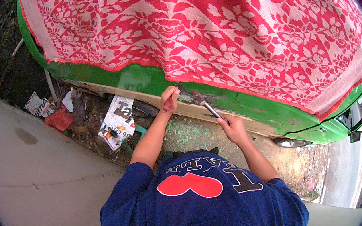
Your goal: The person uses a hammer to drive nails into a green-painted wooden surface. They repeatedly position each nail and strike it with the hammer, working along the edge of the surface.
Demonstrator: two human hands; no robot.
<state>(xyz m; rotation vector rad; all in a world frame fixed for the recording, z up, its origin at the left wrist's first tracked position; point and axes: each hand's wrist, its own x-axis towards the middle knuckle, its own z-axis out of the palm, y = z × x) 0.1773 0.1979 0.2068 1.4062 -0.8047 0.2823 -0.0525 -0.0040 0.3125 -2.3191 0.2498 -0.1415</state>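
My left hand (170, 100) is closed around a tool with a red handle (167, 105), its far end against or close to the green car body panel (143, 80); the tip is too small to make out. In my right hand (233, 127) is a hammer (212, 110) with a dark grip and metal shaft, its rusty brown head (197, 96) over the panel, to the right of my left hand. Around the hammer head the green paint is chipped, with grey and dark patches showing. A red and pale floral cloth (212, 35) covers the car above the panel.
Green paint flakes (183, 134) lie on the ground below the panel. A car wheel (145, 108), printed sheets (118, 120) with a can (108, 136) on them, and a red plastic bag (59, 119) are at the left. Another wheel (291, 142) and a side mirror (355, 136) are at the right.
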